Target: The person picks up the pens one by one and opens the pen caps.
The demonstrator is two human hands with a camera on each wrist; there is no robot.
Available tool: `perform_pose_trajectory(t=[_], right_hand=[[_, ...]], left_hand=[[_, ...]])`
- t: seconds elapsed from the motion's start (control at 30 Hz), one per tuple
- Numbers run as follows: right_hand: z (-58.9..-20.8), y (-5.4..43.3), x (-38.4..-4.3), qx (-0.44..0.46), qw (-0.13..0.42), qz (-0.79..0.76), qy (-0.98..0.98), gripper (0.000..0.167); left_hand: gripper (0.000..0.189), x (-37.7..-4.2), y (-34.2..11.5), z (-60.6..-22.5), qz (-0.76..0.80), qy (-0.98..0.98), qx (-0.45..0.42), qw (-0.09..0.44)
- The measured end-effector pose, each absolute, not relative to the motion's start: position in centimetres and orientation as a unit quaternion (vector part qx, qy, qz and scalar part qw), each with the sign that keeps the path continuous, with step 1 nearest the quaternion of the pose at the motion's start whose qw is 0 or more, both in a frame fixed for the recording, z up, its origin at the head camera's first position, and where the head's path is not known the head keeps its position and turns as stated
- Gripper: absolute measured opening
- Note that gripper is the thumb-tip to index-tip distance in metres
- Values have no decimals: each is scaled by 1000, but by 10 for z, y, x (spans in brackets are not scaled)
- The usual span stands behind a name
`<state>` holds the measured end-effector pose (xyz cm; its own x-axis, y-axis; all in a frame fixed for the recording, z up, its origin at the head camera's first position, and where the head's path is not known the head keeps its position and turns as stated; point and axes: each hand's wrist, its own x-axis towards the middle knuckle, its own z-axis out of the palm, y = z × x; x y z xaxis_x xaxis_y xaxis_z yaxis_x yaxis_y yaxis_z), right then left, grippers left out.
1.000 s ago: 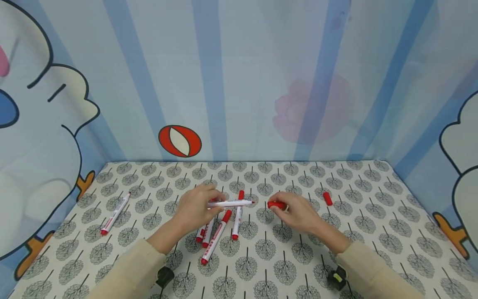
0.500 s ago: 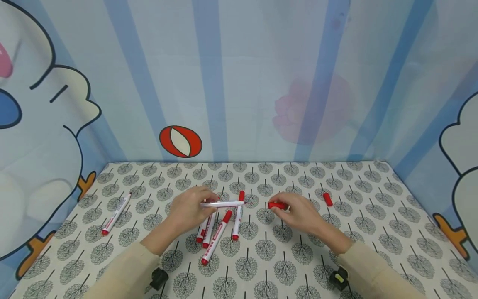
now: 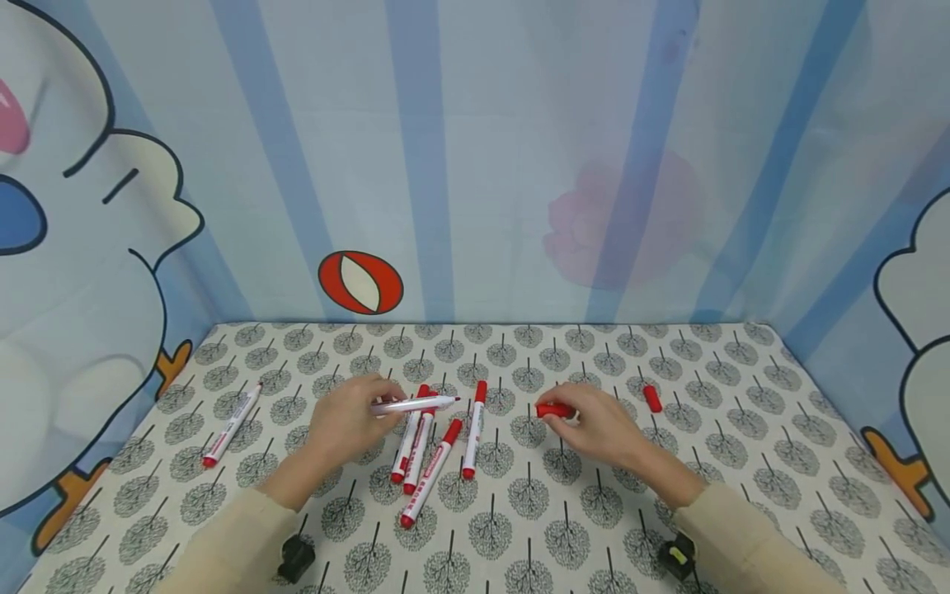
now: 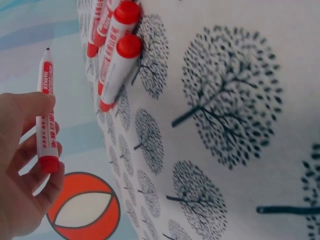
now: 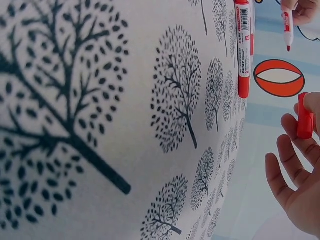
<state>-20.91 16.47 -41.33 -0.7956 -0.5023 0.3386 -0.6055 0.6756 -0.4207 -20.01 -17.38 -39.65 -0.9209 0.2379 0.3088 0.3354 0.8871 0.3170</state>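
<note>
Between thumb and fingers, my left hand [image 3: 349, 421] grips an uncapped white marker [image 3: 419, 403], its red tip toward the right. The left wrist view shows red lettering on this marker [image 4: 47, 120] and a red end plug. My right hand [image 3: 594, 422] pinches a red marker cap [image 3: 552, 410], which also shows in the right wrist view as a cap [image 5: 304, 117] under the thumb. A wide gap separates the hands. Beneath and right of the left hand lie several capped markers [image 3: 430, 474], one of them a marker [image 3: 473, 429] set slightly apart.
Another uncapped marker [image 3: 232, 425] lies far left on the tree-patterned tablecloth [image 3: 527, 495]. A loose red cap [image 3: 652, 398] rests beyond the right hand. A striped blue curtain [image 3: 490, 165] with cartoon prints stands along the table's back and sides.
My left hand has moved left with the uncapped marker, away from the right hand, uncovering more of the markers on the table. The right hand stays in place with the cap.
</note>
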Motion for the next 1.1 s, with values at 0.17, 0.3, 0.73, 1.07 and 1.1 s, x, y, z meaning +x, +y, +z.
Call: perform_pose_trajectory(t=[0.17, 0.3, 0.73, 1.07, 1.1], right_hand=[[-415, 165, -209, 305, 97, 275, -906, 18], [-415, 165, -209, 306, 94, 279, -905, 18], [-413, 164, -210, 317, 93, 278, -902, 19], [-413, 164, -208, 308, 91, 277, -906, 19], [-413, 164, -208, 308, 90, 278, -905, 19]], left_hand=[[18, -200, -188, -400, -187, -969, -120, 111], [19, -200, -202, -402, -188, -972, -99, 96], [21, -201, -242, -407, -179, -980, -21, 85], [27, -198, -266, -412, -163, -983, 27, 76], [27, -198, -267, -412, -162, -983, 31, 79]])
